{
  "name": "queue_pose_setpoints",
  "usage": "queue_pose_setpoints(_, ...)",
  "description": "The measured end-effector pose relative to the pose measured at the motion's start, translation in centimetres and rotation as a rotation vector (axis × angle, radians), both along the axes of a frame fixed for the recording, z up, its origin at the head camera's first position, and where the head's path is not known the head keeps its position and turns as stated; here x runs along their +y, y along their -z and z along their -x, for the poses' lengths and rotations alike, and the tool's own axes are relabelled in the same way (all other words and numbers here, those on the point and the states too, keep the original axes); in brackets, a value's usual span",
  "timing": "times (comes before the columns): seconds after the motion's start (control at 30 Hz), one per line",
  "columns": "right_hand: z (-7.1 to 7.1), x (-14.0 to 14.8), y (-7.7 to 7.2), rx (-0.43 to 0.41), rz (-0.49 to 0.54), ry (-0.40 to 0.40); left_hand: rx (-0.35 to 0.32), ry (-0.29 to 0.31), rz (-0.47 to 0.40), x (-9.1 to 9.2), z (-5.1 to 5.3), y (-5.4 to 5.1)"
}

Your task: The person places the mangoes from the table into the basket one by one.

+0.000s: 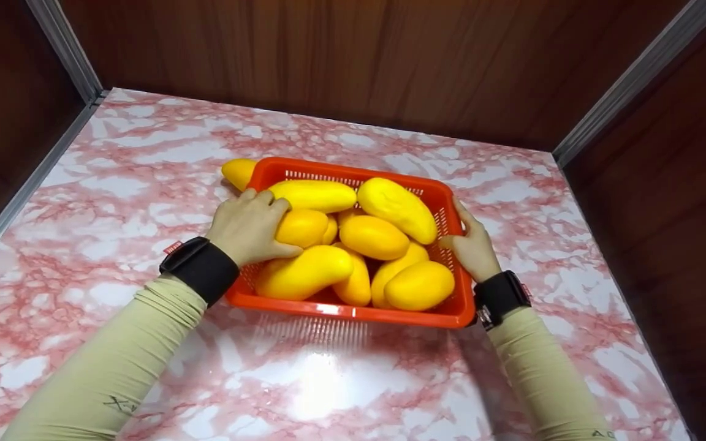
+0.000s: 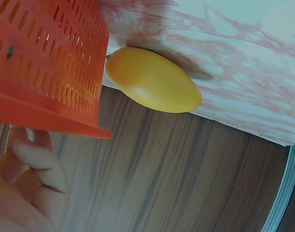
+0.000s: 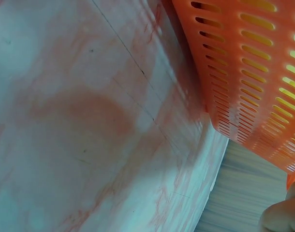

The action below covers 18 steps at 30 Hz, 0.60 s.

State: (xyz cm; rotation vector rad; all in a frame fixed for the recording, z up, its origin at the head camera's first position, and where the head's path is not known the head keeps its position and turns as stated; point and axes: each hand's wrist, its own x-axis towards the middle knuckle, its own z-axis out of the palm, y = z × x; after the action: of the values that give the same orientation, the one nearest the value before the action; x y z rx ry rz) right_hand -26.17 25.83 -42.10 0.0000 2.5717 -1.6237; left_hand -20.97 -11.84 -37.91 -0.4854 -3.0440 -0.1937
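Note:
A red-orange plastic basket (image 1: pixel 341 313) with slotted walls holds several yellow mangoes (image 1: pixel 374 237). My left hand (image 1: pixel 249 226) reaches over its left rim. Between the thumb and fingers of that hand lies the left end of a mango (image 1: pixel 299 228); the fingertips are partly hidden, and the left wrist view shows curled fingers (image 2: pixel 41 166) by the rim. At the right rim, my right hand (image 1: pixel 475 245) grips the basket, thumb inside and fingers along the outer side. Only a bit of that hand shows in the right wrist view.
Outside the basket, past its far left corner, another mango (image 2: pixel 154 79) lies on the pink-and-white marbled table (image 1: pixel 163 153). Brown wood-grain panels (image 1: pixel 328 61) with metal corner strips (image 1: pixel 629 79) enclose the table at the back and sides.

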Motion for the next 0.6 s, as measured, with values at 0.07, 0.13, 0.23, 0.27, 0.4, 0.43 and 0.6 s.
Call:
queue_pose_setpoints(0.07,0.0,0.0,0.0,0.001,-0.006,0.000,0.002,0.000,0.003,-0.1,-0.1,0.0)
queue_pose_setpoints(0.13,0.0,-0.1,0.0,0.000,-0.007,0.001,0.007,0.002,0.002,-0.3,-0.1,0.1)
queue_pose_setpoints(0.23,0.0,0.0,0.0,-0.002,-0.008,-0.002,0.016,0.003,-0.012,-0.4,-0.2,0.2)
queue_pose_setpoints(0.27,0.0,-0.1,0.0,-0.003,-0.008,-0.003,0.020,0.004,-0.021,-0.5,-0.2,0.2)
queue_pose_setpoints(0.4,0.1,0.0,0.1,0.000,-0.008,0.002,0.033,0.005,-0.088,-0.7,-0.2,0.3)
queue_pose_setpoints(0.43,0.1,0.0,0.1,0.002,-0.013,0.005,0.035,0.006,-0.109,-0.8,-0.1,0.3)
queue_pose_setpoints(0.6,0.1,-0.1,0.0,-0.001,-0.016,0.008,0.033,-0.026,-0.202,-1.5,0.6,0.4)
